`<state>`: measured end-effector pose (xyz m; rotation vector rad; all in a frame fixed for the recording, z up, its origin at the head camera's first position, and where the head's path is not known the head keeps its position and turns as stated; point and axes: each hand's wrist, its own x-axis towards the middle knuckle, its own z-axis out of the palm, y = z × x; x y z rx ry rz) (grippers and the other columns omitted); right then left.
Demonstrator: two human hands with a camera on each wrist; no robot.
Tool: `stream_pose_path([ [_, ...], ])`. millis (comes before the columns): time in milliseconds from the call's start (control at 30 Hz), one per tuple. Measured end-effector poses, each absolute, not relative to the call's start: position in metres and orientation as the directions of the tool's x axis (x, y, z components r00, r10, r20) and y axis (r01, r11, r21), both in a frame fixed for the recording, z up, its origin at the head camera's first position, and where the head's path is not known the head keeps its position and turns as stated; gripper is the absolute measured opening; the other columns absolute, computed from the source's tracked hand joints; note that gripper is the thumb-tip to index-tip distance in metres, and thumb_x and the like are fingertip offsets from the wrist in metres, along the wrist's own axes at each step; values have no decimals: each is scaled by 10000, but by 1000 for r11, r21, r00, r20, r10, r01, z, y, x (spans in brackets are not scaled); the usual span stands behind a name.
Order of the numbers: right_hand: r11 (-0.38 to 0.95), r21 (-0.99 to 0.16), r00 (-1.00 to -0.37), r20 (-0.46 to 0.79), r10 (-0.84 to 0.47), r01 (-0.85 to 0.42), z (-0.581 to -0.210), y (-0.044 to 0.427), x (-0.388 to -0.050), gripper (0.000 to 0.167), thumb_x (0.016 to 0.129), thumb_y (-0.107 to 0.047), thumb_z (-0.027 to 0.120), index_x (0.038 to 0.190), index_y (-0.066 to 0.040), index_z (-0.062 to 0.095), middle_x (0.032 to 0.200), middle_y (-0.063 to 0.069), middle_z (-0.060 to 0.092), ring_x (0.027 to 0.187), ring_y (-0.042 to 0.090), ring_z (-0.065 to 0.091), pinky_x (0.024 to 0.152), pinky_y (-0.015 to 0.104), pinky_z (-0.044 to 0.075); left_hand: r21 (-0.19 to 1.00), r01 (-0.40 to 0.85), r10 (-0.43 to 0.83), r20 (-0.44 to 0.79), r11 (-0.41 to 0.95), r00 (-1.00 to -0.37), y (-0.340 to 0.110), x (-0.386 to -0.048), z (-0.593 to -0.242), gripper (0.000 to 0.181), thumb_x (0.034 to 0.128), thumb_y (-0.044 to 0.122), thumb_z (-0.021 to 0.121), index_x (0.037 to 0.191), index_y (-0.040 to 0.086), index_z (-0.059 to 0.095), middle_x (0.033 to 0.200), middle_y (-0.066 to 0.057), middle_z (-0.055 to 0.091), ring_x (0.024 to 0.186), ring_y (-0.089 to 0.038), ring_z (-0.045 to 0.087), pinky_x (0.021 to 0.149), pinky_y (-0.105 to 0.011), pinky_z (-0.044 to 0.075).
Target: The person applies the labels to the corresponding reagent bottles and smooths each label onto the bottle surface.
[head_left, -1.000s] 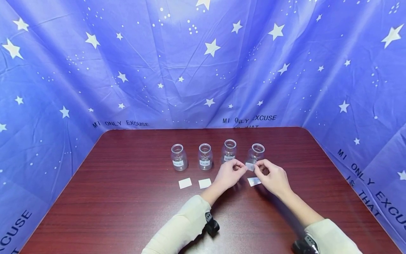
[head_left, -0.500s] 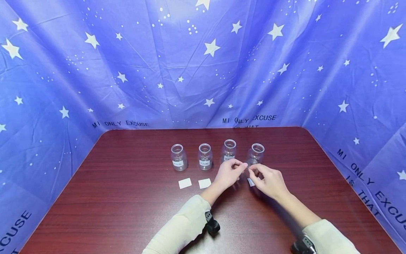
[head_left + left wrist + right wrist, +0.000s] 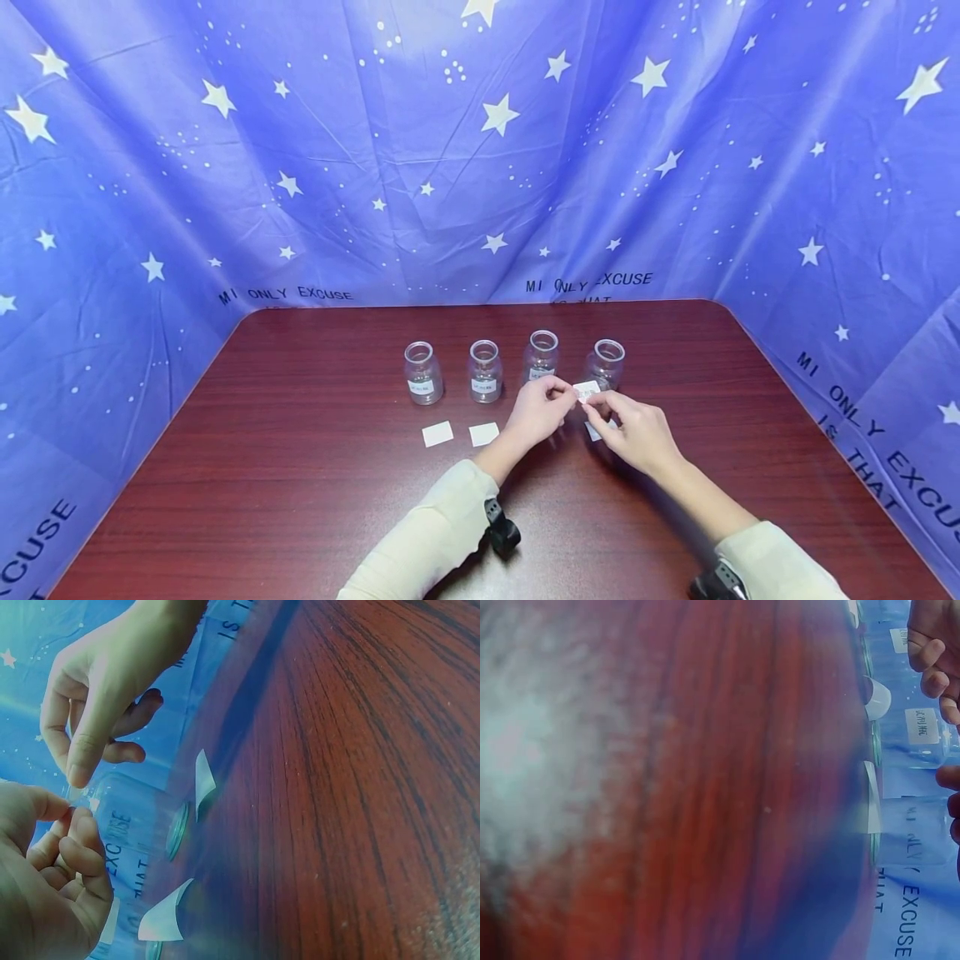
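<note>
In the head view a small white label with dark print is held up between the hands. My left hand pinches its left end between thumb and forefinger. My right hand has thumb and forefinger at its lower right edge; in the left wrist view the right hand has its fingertips at the sticker too. Right behind the label stands a clear glass jar, its lower part covered. Beneath the right fingers lies a white paper piece, partly hidden; it looks curled in the left wrist view.
To the left stand a labelled jar, partly behind my left hand, another labelled jar and a third labelled jar. Blank paper pieces lie in front, one white slip and another slip. A starry curtain surrounds the table.
The label has turned from its blank side, through edge-on, to show its print. The right fingers have shifted slightly left and down. The left hand and the jars have hardly moved.
</note>
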<state>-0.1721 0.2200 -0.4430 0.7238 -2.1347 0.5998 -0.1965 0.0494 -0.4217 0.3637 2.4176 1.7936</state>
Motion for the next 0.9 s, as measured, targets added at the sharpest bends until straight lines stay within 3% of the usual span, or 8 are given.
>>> stream_pose_path([
  [133, 729, -179, -530, 799, -285, -661, -446, 221, -171, 172, 863, -305, 619, 830, -143, 667, 578, -111, 551, 456, 37, 448, 433, 146, 331, 952, 126, 241, 57, 277, -969, 49, -197, -423, 135, 847, 150, 559, 882, 71, 662, 762, -151, 686, 468, -26, 509, 482, -167, 441],
  [267, 754, -186, -545, 798, -259, -630, -444, 223, -170, 99, 770, -188, 707, 838, -135, 659, 579, -110, 558, 466, 34, 480, 433, 150, 348, 951, 121, 233, 54, 284, -971, 49, -198, -423, 128, 850, 157, 562, 868, 78, 661, 751, -128, 689, 466, -33, 511, 483, -175, 448],
  [367, 781, -261, -610, 770, -186, -567, -441, 226, -170, 141, 715, -97, 731, 829, -130, 656, 586, -105, 570, 490, 6, 486, 451, 144, 359, 951, 113, 236, 44, 287, -971, 48, -198, -422, 125, 848, 164, 563, 859, 85, 660, 745, -105, 689, 470, -37, 517, 494, -177, 461],
  [533, 773, -434, -725, 687, -49, -463, -438, 229, -171, 118, 756, -75, 727, 834, -134, 661, 595, -92, 584, 520, -45, 421, 471, 129, 326, 950, 110, 250, 36, 291, -968, 47, -197, -421, 114, 848, 154, 569, 865, 88, 660, 707, -24, 668, 484, -38, 521, 507, -178, 476],
  [900, 624, -690, -877, 480, 15, -368, -436, 235, -174, 75, 848, -89, 664, 896, -33, 678, 638, 30, 623, 530, -32, 483, 488, 132, 383, 900, 218, 323, 93, 376, -942, 50, -199, -420, 124, 893, 207, 588, 903, 109, 665, 711, 6, 654, 500, -15, 512, 534, -153, 450],
])
